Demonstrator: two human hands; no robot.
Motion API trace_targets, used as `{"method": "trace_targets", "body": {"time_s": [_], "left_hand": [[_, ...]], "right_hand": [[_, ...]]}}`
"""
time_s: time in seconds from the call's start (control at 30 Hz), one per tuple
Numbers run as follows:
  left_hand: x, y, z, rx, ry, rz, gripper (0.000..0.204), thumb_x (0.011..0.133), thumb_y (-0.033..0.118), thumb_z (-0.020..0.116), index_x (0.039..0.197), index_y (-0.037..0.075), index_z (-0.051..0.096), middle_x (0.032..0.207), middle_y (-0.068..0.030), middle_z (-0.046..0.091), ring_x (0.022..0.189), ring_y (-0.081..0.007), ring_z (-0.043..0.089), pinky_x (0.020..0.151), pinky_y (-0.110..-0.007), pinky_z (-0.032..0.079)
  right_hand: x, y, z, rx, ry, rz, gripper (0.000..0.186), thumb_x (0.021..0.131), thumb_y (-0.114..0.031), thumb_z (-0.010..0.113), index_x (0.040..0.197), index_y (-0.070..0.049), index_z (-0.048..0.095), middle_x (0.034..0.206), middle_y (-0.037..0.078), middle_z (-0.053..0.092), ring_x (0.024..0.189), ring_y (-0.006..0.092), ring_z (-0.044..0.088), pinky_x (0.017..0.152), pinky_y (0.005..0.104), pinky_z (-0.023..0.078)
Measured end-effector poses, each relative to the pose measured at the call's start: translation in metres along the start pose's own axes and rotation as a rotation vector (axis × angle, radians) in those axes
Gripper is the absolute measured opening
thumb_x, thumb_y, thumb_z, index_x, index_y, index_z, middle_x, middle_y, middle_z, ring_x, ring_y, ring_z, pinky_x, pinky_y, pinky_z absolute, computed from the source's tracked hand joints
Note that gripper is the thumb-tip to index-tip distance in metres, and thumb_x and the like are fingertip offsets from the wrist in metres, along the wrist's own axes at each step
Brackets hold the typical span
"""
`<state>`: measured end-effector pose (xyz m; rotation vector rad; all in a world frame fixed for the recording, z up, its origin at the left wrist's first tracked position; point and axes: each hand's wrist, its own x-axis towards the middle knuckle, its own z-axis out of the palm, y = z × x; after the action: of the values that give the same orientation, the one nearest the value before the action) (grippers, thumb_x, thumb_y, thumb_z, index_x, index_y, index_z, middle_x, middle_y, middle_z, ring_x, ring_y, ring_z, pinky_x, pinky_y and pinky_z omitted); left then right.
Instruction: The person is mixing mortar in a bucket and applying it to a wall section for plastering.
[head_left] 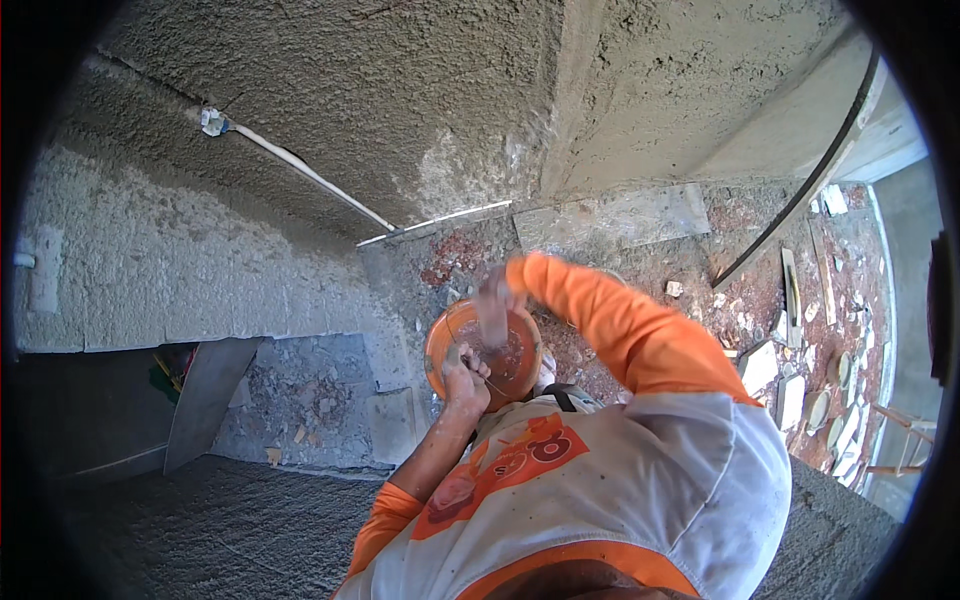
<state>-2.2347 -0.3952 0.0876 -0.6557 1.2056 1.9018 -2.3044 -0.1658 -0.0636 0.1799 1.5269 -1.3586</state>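
An orange bucket (526,348) stands on the floor close in front of me, with grey spatter on its inside. At its near left side is my left hand (463,382), its fingers curled closed; what they grip, if anything, is too small to make out. A thin line, perhaps the bucket's wire handle, runs close to these fingers. My right hand (493,298) reaches in over the bucket's far part, smeared by motion. Its fingers and anything in them cannot be told apart. Both forearms come in from my body, the right one in an orange sleeve.
Rough plastered walls (400,100) rise ahead and left, with a white conduit (310,175) ending at an electrical box (213,122). A flat board (620,218) lies along the wall's foot. A dark curved strip (800,190) leans at right, near scattered rubble and tile pieces (760,365).
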Motion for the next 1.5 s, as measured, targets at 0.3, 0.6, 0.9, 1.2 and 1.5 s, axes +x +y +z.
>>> {"method": "trace_targets", "body": {"time_s": [0.3, 0.6, 0.9, 1.2, 1.5], "left_hand": [[-0.015, -0.002, -0.006, -0.074, 0.008, 0.050, 0.018, 0.077, 0.025, 0.052, 0.067, 0.014, 0.042, 0.052, 0.0016, 0.034, 0.050, -0.0134, 0.033, 0.052, -0.028, 0.031], [0.024, -0.029, -0.012, -0.065, 0.053, 0.016, 0.016, 0.074, 0.020, 0.054, 0.066, 0.014, 0.043, 0.053, 0.0018, 0.033, 0.047, -0.0129, 0.034, 0.049, -0.028, 0.031], [0.001, -0.016, -0.037, -0.141, 0.118, 0.057, 0.016, 0.073, 0.021, 0.055, 0.066, 0.014, 0.042, 0.056, 0.0019, 0.035, 0.049, -0.0124, 0.036, 0.050, -0.028, 0.032], [-0.027, -0.006, -0.038, -0.200, 0.099, 0.130, 0.011, 0.076, 0.018, 0.053, 0.071, 0.011, 0.046, 0.060, 0.0020, 0.038, 0.051, -0.0096, 0.038, 0.046, -0.024, 0.032], [0.022, -0.022, -0.050, -0.216, 0.160, 0.069, 0.016, 0.076, 0.022, 0.055, 0.068, 0.015, 0.043, 0.056, 0.0032, 0.037, 0.048, -0.0099, 0.035, 0.049, -0.025, 0.032]], "right_hand": [[0.086, 0.086, 0.138, -0.574, 0.586, -0.038, 0.026, 0.079, -0.027, 0.049, 0.096, -0.010, 0.060, 0.090, 0.011, 0.062, 0.081, 0.0234, 0.061, 0.066, 0.0373, 0.051], [-0.003, 0.002, -0.077, -1.390, 0.791, -0.095, 0.027, 0.081, -0.026, 0.042, 0.089, -0.012, 0.064, 0.091, 0.012, 0.062, 0.085, 0.0306, 0.060, 0.072, 0.0403, 0.049], [-0.040, -0.074, 0.011, -0.355, 0.336, -0.158, 0.030, 0.081, -0.028, 0.046, 0.094, -0.004, 0.058, 0.075, 0.011, 0.059, 0.061, 0.0199, 0.060, 0.054, 0.0337, 0.051], [0.102, 0.060, 0.165, -0.447, 0.388, -0.047, 0.033, 0.078, -0.037, 0.050, 0.082, -0.008, 0.063, 0.081, 0.013, 0.062, 0.074, 0.0269, 0.060, 0.064, 0.0350, 0.049], [0.088, 0.007, -0.022, -1.080, 0.509, -0.126, 0.031, 0.081, -0.034, 0.044, 0.088, -0.011, 0.064, 0.091, 0.012, 0.062, 0.083, 0.0320, 0.059, 0.072, 0.0405, 0.048]]}}
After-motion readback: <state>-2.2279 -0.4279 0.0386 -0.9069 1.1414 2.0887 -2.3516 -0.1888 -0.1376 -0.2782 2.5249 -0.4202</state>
